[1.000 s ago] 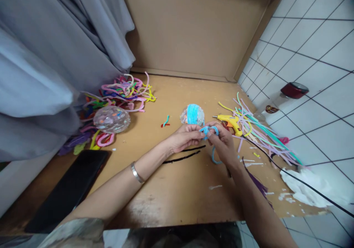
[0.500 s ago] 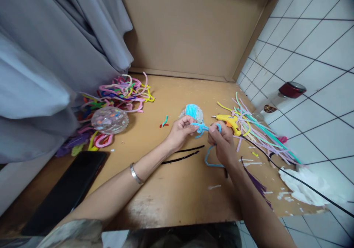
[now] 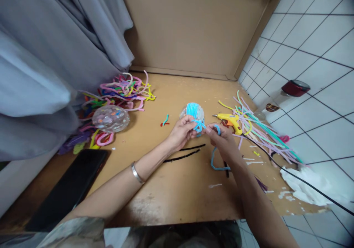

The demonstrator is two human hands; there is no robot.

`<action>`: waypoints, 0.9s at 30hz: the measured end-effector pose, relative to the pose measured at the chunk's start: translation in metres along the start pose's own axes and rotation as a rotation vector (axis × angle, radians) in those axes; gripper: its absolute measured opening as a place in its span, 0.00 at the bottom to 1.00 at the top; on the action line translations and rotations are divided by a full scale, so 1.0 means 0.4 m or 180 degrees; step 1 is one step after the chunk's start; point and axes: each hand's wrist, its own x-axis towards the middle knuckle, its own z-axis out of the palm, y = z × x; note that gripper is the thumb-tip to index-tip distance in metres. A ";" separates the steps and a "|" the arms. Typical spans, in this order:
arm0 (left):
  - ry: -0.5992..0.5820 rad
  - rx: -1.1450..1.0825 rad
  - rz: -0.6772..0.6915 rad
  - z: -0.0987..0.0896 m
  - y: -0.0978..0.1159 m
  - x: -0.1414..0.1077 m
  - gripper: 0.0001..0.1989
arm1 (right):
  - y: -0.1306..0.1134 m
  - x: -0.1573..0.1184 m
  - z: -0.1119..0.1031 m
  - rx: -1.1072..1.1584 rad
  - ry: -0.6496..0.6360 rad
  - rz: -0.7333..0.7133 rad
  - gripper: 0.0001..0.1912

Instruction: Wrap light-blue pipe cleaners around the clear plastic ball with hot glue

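Observation:
Between my hands is a light-blue pipe cleaner, bent into small loops at its left end. My left hand pinches the looped part. My right hand grips the same pipe cleaner further along, and its free length hangs below the palm to the table. Just behind the fingers sits a clear, bumpy ball with a band of bright blue pipe cleaner over it; its lower part is hidden by my left hand. Two black pipe cleaners lie below my left hand.
A yellow glue gun lies right of my right hand, its black cable trailing to the right. Loose pipe cleaners spread beyond it near a red-lidded jar. At left are a tangled pile, another clear ball and a black phone.
My right hand has shifted slightly right and down, drawing the pipe cleaner with it. The loops at my left fingertips look smaller and tighter. The view has shifted slightly.

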 end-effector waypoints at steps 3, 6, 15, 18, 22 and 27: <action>0.0042 -0.0130 -0.0099 -0.004 0.002 0.003 0.16 | 0.005 0.005 0.004 0.0091 0.0036 -0.0073 0.17; 0.0083 -0.0240 -0.0089 -0.008 -0.001 0.007 0.17 | 0.012 0.012 0.016 0.0460 0.0326 -0.0234 0.18; -0.0082 -0.0465 -0.0399 0.002 -0.020 0.015 0.15 | -0.023 0.012 0.050 0.1987 0.0397 0.0277 0.22; -0.0227 -0.0393 -0.0561 0.011 -0.022 0.006 0.13 | -0.029 0.010 0.048 0.2042 0.0322 0.0403 0.22; -0.0345 -0.0056 -0.0725 0.026 -0.020 -0.010 0.12 | -0.028 0.007 0.035 0.2027 0.0024 0.0492 0.23; -0.0443 0.0477 -0.0707 0.039 -0.016 -0.021 0.12 | -0.030 0.002 0.015 0.2019 -0.0231 0.0551 0.23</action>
